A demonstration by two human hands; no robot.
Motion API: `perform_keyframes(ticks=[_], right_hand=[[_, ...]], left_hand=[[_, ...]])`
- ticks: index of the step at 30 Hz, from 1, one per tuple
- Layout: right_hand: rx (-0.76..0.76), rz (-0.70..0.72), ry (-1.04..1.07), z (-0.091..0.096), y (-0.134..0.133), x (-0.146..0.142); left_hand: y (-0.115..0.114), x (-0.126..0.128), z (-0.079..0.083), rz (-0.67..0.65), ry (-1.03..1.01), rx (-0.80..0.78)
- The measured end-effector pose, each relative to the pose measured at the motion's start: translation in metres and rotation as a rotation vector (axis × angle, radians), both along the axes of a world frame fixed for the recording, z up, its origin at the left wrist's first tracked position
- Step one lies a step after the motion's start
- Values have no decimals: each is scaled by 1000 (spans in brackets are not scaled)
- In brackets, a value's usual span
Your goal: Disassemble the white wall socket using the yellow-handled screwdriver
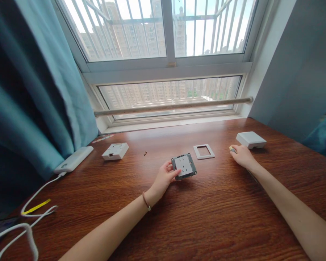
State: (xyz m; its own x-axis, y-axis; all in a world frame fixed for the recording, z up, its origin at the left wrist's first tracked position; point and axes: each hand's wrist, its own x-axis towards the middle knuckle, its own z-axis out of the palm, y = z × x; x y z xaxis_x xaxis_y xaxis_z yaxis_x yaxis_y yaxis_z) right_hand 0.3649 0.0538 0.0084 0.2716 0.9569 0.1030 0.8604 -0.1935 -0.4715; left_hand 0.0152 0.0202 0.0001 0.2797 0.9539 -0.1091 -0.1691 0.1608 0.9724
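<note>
My left hand (pixel 165 177) grips the left edge of a grey and white wall socket module (pixel 184 166) lying on the wooden table (pixel 212 217). My right hand (pixel 241 155) rests further right, fingers closed round a small tool with a yellowish end (pixel 231 148). A white socket frame (pixel 204 152) lies flat between the two hands, just behind the module. A tiny dark screw (pixel 145 153) sits on the table to the left of the module.
A white back box (pixel 115 151) lies at the left, a white square cover (pixel 251 140) just behind my right hand. A white power bank (pixel 74 159) with white cables (pixel 29 214) sits by the teal curtain (pixel 29 90). The window sill (pixel 174 123) bounds the far edge.
</note>
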Motion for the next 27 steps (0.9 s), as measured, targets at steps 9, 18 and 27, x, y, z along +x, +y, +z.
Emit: perform_keyframes(ticks=[9, 18, 27], right_hand=[[35, -29, -277, -28, 10, 13], [38, -22, -392, -39, 15, 17], [27, -47, -436, -37, 9, 13]], left_hand=[[-5, 5, -1, -23, 112, 106], [-7, 4, -4, -62, 97, 101], [0, 5, -12, 28, 102, 79]])
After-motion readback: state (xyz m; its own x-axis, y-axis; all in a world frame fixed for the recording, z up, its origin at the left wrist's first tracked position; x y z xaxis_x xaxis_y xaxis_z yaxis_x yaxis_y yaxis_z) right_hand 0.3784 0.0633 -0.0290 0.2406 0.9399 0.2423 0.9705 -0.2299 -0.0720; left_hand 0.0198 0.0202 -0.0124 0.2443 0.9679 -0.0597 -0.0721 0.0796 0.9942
